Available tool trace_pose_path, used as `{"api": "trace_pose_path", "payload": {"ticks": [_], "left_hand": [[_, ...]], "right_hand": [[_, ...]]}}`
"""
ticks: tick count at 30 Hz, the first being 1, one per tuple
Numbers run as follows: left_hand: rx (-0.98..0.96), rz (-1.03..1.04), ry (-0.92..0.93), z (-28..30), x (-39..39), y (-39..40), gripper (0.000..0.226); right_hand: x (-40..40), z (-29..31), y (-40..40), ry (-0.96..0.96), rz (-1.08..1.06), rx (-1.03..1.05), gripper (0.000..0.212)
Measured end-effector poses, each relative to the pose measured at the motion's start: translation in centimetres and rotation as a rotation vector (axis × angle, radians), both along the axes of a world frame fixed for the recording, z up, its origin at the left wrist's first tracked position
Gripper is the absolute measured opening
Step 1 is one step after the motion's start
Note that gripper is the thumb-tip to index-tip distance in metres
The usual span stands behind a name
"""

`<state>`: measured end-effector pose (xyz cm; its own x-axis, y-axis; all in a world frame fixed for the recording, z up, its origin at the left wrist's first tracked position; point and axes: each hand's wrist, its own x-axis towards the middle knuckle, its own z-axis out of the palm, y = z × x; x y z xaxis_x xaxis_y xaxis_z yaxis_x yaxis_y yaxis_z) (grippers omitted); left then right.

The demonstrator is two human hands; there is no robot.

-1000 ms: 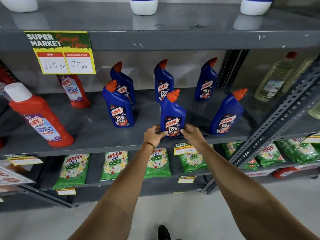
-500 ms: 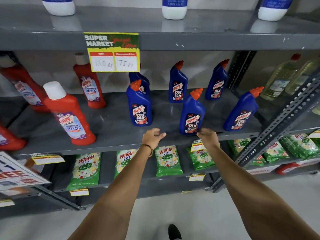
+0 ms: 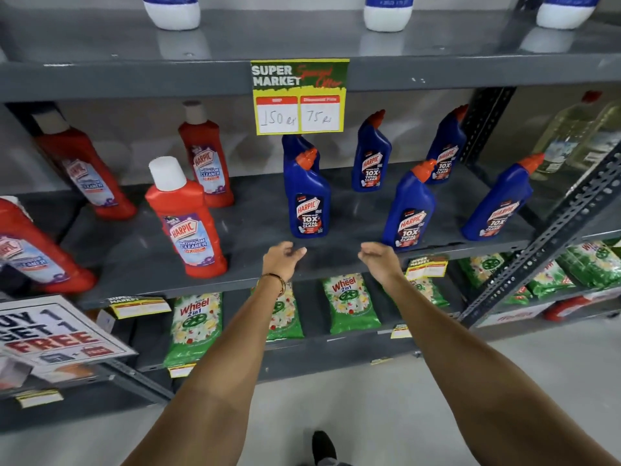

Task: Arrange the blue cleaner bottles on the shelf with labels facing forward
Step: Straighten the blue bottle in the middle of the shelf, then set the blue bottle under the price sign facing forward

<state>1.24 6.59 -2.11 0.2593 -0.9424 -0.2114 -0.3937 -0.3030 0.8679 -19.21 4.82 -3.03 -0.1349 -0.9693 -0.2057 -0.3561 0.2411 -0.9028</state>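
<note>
Both hands empty: the left hand [image 3: 283, 258] and right hand [image 3: 379, 258] hover loosely open over the shelf [image 3: 255, 230] front edge, touching nothing. Six blue bottles [image 3: 308, 200] stand upright on the shelf beyond them, visible labels forward, red bottles [image 3: 186, 218] to the left.

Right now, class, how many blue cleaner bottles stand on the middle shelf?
6. Front row: left, middle, right. Back row: left, partly hidden behind the front-left bottle and price sign, middle, right. More could be hidden.
</note>
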Motion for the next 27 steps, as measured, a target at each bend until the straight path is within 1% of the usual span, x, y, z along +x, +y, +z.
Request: {"api": "trace_pose_path", "payload": {"ticks": [5,10,13,16,19,23,27], "left_hand": [[0.004,0.027,-0.014,0.0,1.5,-1.5,0.053],[0.012,0.048,0.022,-0.1,2.0,-3.8,0.056],[0.023,0.019,0.019,-0.1,2.0,-5.2,0.057],[0.037,0.006,0.059,-0.1,1.7,-6.4,0.060],[0.024,-0.028,0.084,-0.2,1.5,-7.0,0.060],[-0.031,-0.078,0.167,-0.2,1.1,-7.0,0.040],[-0.055,-0.048,0.106,-0.2,0.9,-6.7,0.038]], "right_hand": [[3.1,0.1,-2.7,-0.020,0.088,0.027,0.041],[4.7,-0.2,-5.8,-0.031,0.149,0.049,0.053],[5.2,-0.2,-7.2,-0.051,0.167,0.057,0.060],[5.4,-0.3,-8.3,-0.101,0.225,0.054,0.065],[5.6,-0.5,-8.9,-0.141,0.296,0.034,0.061],[5.8,-0.7,-9.4,-0.158,0.309,0.004,0.051],[5.7,-1.0,-9.2,-0.153,0.309,-0.010,0.045]]}}
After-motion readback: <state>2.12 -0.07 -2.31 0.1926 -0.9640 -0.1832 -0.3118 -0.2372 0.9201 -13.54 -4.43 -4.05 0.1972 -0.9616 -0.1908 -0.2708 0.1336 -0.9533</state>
